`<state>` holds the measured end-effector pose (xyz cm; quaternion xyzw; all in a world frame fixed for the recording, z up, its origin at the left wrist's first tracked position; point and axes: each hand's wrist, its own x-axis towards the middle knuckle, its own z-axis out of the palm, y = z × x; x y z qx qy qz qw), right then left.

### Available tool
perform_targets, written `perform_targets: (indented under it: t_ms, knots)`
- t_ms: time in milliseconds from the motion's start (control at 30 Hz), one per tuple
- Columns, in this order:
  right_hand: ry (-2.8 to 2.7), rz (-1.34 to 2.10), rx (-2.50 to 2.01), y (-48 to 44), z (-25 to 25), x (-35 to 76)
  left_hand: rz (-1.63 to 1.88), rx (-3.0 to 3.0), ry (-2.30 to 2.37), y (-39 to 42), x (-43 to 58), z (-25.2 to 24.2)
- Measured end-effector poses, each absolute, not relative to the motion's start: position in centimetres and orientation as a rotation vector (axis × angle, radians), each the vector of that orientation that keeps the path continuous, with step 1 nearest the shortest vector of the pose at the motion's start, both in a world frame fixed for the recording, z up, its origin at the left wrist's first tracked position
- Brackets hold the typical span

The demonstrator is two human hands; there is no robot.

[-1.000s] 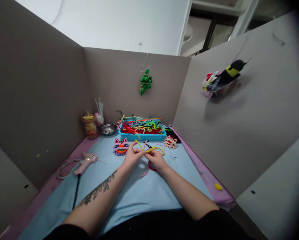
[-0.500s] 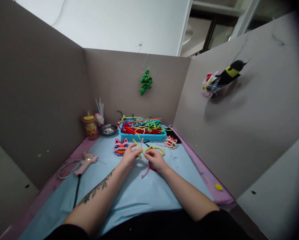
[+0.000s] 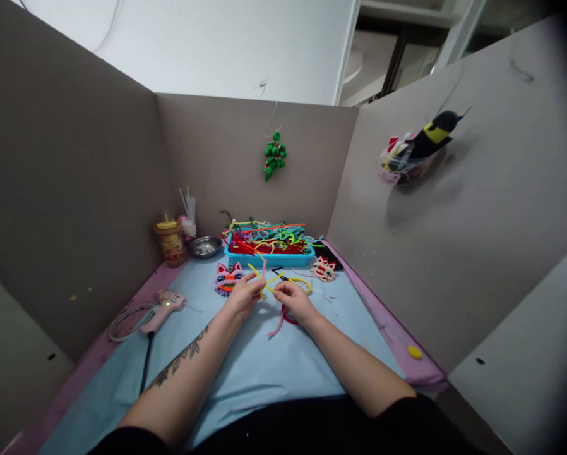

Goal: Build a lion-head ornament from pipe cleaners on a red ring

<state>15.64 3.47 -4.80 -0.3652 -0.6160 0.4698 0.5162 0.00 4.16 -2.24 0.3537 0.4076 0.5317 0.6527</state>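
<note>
My left hand (image 3: 245, 296) pinches a pink pipe cleaner (image 3: 264, 270) and yellow pipe cleaners (image 3: 255, 272) that cross at the fingertips. My right hand (image 3: 293, 299) is closed on the end of a yellow strand running across from the left fingers. Just under the right hand, a pink pipe cleaner (image 3: 276, 325) and a red piece (image 3: 290, 320) lie on the blue cloth. Beyond that hand is a yellow-handled tool (image 3: 306, 284) with a dark head. A purple animal face (image 3: 225, 281) made of pipe cleaners lies beside the left hand.
A blue tray (image 3: 269, 260) piled with coloured pipe cleaners stands at the back. Right of it is a pale cat-like face (image 3: 323, 269). On the left are a pink glue gun (image 3: 163, 311) with its cord, a metal bowl (image 3: 206, 247) and a jar (image 3: 171, 243). Grey panels enclose the table.
My left hand has shifted slightly left with the pink and yellow pipe cleaners, so the gap between the hands is a little wider. The right hand stays nearly in place. The view has shifted slightly.
</note>
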Motion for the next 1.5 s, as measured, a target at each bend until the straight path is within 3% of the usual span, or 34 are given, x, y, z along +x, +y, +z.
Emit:
perform_targets:
  t_ms: [1267, 1500]
  knots:
    - [-1.459, 1.153, -0.826, 3.3, -4.5, 15.7, 1.143, 0.739, 0.852, 4.6, -1.2, -1.9]
    - [-1.339, 1.124, -0.849, 4.0, -5.1, 16.1, 1.328, 0.96, 1.022, 4.6, -1.5, -1.6]
